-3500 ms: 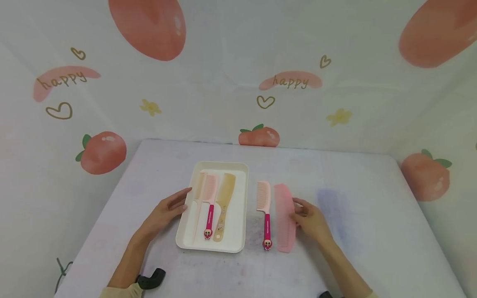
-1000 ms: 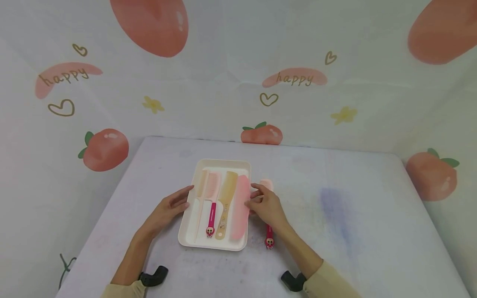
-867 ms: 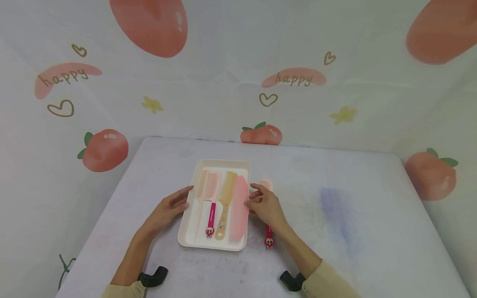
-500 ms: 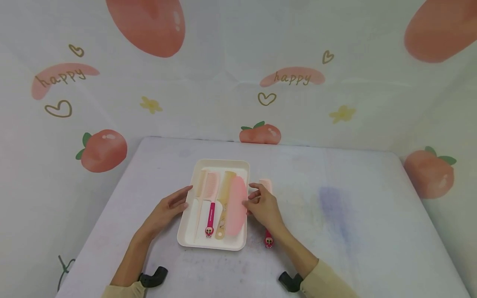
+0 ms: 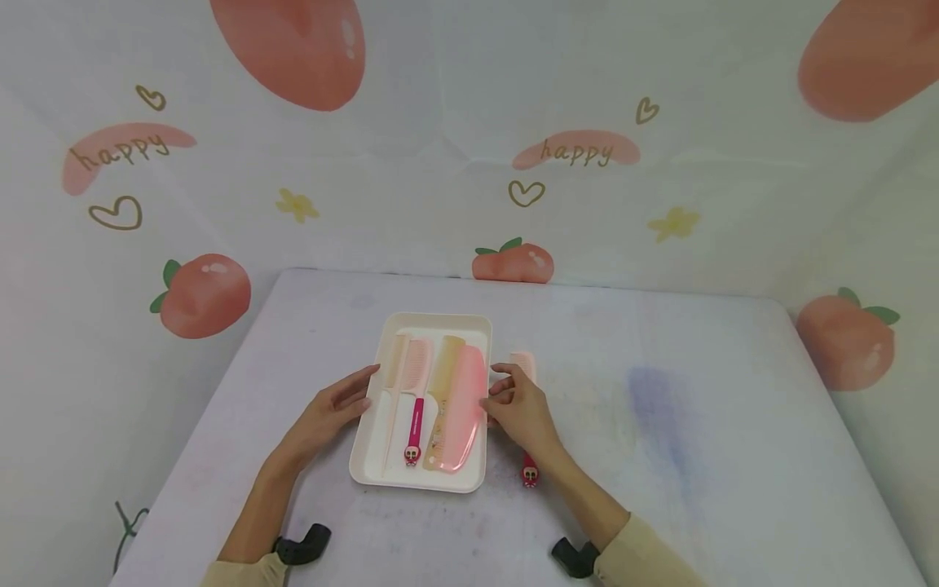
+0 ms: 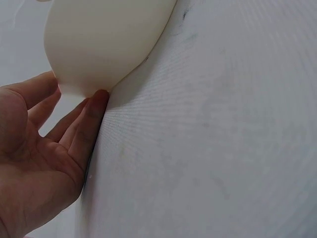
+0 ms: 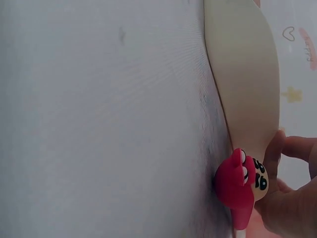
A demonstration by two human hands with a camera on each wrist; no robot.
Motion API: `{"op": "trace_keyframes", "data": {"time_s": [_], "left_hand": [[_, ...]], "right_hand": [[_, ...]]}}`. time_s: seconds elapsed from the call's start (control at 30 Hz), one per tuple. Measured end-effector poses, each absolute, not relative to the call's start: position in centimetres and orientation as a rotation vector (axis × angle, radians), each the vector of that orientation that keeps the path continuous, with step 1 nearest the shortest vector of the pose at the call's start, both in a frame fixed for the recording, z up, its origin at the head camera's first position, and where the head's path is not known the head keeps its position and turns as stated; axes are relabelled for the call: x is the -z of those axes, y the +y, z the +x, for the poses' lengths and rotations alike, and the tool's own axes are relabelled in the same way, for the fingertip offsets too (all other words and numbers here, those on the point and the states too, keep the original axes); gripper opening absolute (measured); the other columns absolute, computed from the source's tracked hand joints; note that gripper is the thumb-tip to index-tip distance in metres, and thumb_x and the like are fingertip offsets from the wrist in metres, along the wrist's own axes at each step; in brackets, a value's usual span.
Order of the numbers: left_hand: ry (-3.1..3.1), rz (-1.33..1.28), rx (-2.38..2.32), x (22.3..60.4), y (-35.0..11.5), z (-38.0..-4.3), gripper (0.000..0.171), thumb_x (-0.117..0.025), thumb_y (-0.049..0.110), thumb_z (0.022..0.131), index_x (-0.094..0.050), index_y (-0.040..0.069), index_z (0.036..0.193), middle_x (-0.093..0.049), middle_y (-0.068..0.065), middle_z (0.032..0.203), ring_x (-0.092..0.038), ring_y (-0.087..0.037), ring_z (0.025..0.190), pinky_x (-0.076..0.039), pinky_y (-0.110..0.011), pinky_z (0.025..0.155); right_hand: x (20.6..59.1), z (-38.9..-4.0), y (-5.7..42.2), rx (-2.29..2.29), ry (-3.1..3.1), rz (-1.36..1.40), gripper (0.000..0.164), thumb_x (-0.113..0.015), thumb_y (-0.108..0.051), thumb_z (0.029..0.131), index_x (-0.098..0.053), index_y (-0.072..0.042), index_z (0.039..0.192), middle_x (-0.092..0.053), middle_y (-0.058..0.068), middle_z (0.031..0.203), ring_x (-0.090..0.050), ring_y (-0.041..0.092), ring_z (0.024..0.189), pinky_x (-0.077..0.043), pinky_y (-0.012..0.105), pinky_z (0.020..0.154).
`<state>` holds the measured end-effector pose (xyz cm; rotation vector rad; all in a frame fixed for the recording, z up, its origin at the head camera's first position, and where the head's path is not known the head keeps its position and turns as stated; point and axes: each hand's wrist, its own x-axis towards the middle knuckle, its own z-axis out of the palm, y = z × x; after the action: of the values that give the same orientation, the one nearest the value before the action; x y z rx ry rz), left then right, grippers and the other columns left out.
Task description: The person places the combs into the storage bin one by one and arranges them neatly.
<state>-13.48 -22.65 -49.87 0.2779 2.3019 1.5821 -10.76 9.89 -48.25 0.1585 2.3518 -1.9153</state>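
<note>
In the head view my left hand (image 5: 333, 405) touches the left side of a cream tray (image 5: 377, 481), thumb at the rim. The left wrist view shows its fingertips against the tray's outer wall (image 6: 104, 44). My right hand (image 5: 522, 408) pinches the right edge of a pink handleless comb (image 5: 465, 399), which slants inside the tray and overlaps a yellow comb (image 5: 443, 367). Left of these lie a light-pink comb with a magenta handle (image 5: 416, 420) and a pale rat-tail comb (image 5: 396, 367). In the right wrist view the pink comb is hidden behind the tray wall.
A second magenta-handled comb (image 5: 530, 474) lies on the table right of the tray, partly covered by my right hand; its character-shaped end (image 7: 237, 181) looms in the right wrist view. The table (image 5: 697, 456) meets a patterned cloth backdrop (image 5: 411, 187).
My right hand brought the pink comb from the table's right into the tray. Within the last half second the comb turned, its lower end swinging left. My left hand stayed at the tray.
</note>
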Motion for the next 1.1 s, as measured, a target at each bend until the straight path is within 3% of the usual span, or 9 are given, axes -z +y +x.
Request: {"op": "trace_keyframes", "data": {"time_s": [0.13, 0.4, 1.1], "left_hand": [[2.297, 0.278, -1.583, 49.9, -22.7, -13.5, 0.057, -0.064, 0.028, 0.098, -0.043, 0.024, 0.152, -0.037, -0.012, 0.157, -0.039, -0.032, 0.142, -0.040, -0.045, 0.106], [2.280, 0.287, -1.602, 50.0, -22.7, -13.6, 0.058, -0.064, 0.027, 0.098, -0.043, 0.023, 0.152, -0.037, -0.012, 0.157, -0.039, -0.032, 0.142, -0.044, -0.028, 0.102], [2.249, 0.305, -1.624, 49.9, -22.8, -13.6, 0.058, -0.063, 0.025, 0.099, -0.042, 0.019, 0.152, -0.036, -0.014, 0.157, -0.037, -0.034, 0.142, -0.042, -0.016, 0.098]], "right_hand": [[48.4, -10.7, 10.2, 1.939, 2.320, 0.154, 0.051, -0.073, 0.001, 0.085, -0.056, -0.005, 0.132, -0.061, 0.014, 0.098, -0.068, 0.018, 0.073, -0.059, 0.033, 0.061], [48.0, -10.2, 10.8, 1.919, 2.306, 0.132, 0.046, -0.073, 0.000, 0.086, -0.059, -0.007, 0.129, -0.061, 0.011, 0.097, -0.068, 0.018, 0.076, -0.060, 0.034, 0.061], [48.2, -9.5, 13.6, 1.808, 2.401, 0.205, 0.037, -0.072, -0.001, 0.087, -0.063, -0.006, 0.123, -0.062, 0.008, 0.095, -0.065, 0.022, 0.076, -0.059, 0.033, 0.061]]}}
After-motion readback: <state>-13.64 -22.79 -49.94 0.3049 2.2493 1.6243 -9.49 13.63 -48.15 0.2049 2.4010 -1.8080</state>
